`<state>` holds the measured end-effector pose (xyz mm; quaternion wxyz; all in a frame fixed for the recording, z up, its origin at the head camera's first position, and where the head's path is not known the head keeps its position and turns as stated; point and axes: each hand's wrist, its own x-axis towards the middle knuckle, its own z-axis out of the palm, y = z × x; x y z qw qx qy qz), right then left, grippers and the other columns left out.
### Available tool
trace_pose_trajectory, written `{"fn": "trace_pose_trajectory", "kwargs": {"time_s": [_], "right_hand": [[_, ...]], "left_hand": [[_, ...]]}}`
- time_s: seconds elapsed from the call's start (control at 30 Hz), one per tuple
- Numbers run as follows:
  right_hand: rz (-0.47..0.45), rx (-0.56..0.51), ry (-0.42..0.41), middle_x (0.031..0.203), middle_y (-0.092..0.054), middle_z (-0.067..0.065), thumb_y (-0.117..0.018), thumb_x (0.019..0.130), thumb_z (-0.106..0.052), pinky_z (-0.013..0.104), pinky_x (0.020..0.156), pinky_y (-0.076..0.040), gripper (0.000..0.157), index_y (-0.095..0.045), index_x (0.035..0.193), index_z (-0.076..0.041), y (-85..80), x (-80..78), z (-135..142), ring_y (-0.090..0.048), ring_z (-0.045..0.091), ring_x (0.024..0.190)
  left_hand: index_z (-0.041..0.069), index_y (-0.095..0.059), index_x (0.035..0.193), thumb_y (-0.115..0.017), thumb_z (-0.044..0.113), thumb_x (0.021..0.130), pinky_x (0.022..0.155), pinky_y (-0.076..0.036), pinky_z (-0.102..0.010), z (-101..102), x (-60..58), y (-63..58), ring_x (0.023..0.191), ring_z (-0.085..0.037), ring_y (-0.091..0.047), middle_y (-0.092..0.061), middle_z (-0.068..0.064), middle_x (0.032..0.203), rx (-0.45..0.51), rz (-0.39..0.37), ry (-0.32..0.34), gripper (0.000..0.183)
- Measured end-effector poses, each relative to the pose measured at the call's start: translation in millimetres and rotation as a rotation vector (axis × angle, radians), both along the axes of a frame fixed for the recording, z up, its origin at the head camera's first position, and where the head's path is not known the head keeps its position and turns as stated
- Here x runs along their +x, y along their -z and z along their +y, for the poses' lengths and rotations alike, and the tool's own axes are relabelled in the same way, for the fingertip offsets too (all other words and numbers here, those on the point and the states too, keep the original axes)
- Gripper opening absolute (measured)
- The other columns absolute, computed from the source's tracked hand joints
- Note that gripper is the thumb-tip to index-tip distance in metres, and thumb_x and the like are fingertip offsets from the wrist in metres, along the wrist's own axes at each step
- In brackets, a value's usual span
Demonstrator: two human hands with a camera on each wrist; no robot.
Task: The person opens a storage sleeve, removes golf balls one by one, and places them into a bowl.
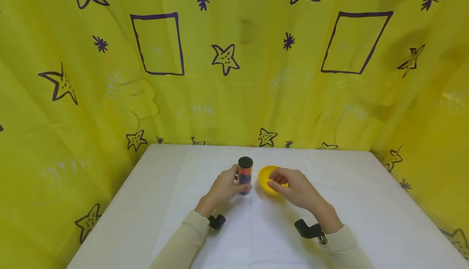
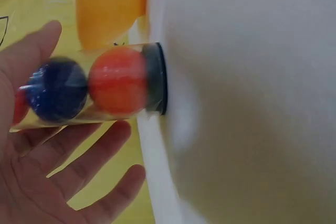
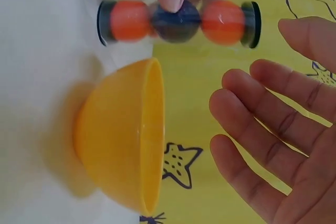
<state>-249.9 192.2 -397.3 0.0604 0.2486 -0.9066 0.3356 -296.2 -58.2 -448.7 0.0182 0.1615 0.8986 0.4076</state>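
A clear tube (image 1: 244,176) with black caps stands upright in my left hand (image 1: 223,185). In the right wrist view, orange-red balls (image 3: 221,22) sit at both ends of it and a dark blue ball (image 3: 177,24) in the middle. My left thumb presses one side, with fingers behind the tube. Whether its lower cap touches the table cannot be told. Just right of the tube is a yellow bowl (image 1: 264,176), upright on the table. My right hand (image 1: 298,187) hovers over the bowl's right side, fingers loosely bent and holding nothing.
The table (image 1: 205,159) has a white cover. Yellow curtains (image 1: 227,98) with dark stars and squares hang behind it and along both sides. Black camera mounts (image 1: 307,229) are strapped to both wrists.
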Motion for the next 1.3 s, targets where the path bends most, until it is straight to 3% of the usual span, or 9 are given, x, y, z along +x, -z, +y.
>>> {"fn": "trace_pose_trajectory", "kwargs": {"time_s": [0.1, 0.23, 0.4, 0.57, 0.77, 1.07, 1.3], "right_hand": [[-0.008, -0.010, -0.014, 0.083, -0.068, -0.009, -0.073, 0.096, -0.023, 0.027, 0.077, -0.055, 0.009, -0.069, 0.093, -0.015, 1.9, 1.0, -6, -0.061, 0.005, 0.078], [0.005, -0.023, 0.005, 0.080, -0.066, -0.009, -0.074, 0.095, -0.021, 0.024, 0.072, -0.052, 0.012, -0.065, 0.092, -0.014, 3.4, 3.3, -13, -0.058, 0.004, 0.074], [0.063, -0.048, 0.052, 0.078, -0.063, -0.007, -0.077, 0.092, -0.022, 0.022, 0.065, -0.050, 0.028, -0.059, 0.109, -0.009, 3.9, 4.8, -19, -0.056, 0.006, 0.068], [0.094, -0.042, 0.084, 0.081, -0.062, -0.005, -0.079, 0.090, -0.030, 0.022, 0.060, -0.046, 0.045, -0.057, 0.125, -0.010, 4.1, 5.1, -22, -0.055, 0.006, 0.066], [0.133, 0.024, 0.129, 0.082, -0.062, -0.002, -0.080, 0.088, -0.038, 0.022, 0.059, -0.044, 0.049, -0.063, 0.128, -0.014, 3.7, 6.7, -25, -0.051, 0.006, 0.068], [0.115, 0.066, 0.159, 0.076, -0.061, -0.007, -0.080, 0.088, -0.039, 0.023, 0.059, -0.044, 0.040, -0.067, 0.118, -0.017, 1.7, 6.9, -25, -0.052, 0.007, 0.066], [0.053, 0.040, 0.108, 0.072, -0.060, -0.007, -0.079, 0.089, -0.031, 0.023, 0.060, -0.046, 0.033, -0.066, 0.114, -0.012, 1.8, 7.1, -26, -0.054, 0.008, 0.064]], "left_hand": [[0.012, -0.055, 0.131, -0.084, 0.033, 0.086, 0.094, -0.055, -0.048, 3, 0.3, 2.1, 0.108, -0.029, -0.067, -0.071, -0.011, 0.123, -0.003, 0.054, 0.010, 0.058], [0.015, -0.054, 0.127, -0.083, 0.031, 0.087, 0.098, -0.054, -0.050, 4, 2.4, 2.7, 0.112, -0.030, -0.069, -0.073, -0.010, 0.121, -0.020, 0.094, 0.037, 0.052], [0.019, -0.056, 0.124, -0.083, 0.030, 0.087, 0.097, -0.055, -0.047, 7, 5.6, 0.9, 0.112, -0.027, -0.069, -0.073, -0.003, 0.115, -0.065, 0.158, 0.085, 0.046], [0.019, -0.057, 0.129, -0.080, 0.025, 0.090, 0.100, -0.055, -0.044, 11, 9.2, -3.1, 0.113, -0.021, -0.068, -0.070, 0.000, 0.115, -0.145, 0.230, 0.173, 0.045], [0.017, -0.055, 0.137, -0.077, 0.028, 0.092, 0.098, -0.056, -0.040, 12, 11.6, -5.9, 0.107, -0.019, -0.066, -0.065, -0.001, 0.116, -0.273, 0.316, 0.228, 0.052], [0.024, -0.058, 0.138, -0.078, 0.037, 0.091, 0.092, -0.054, -0.039, 1, 10.6, -12.5, 0.107, -0.018, -0.055, -0.056, 0.000, 0.113, -0.306, 0.316, 0.229, 0.053], [0.020, -0.061, 0.135, -0.080, 0.033, 0.089, 0.094, -0.055, -0.040, -4, 11.5, -21.2, 0.108, -0.019, -0.060, -0.064, 0.000, 0.119, -0.347, 0.309, 0.263, 0.051]]}}
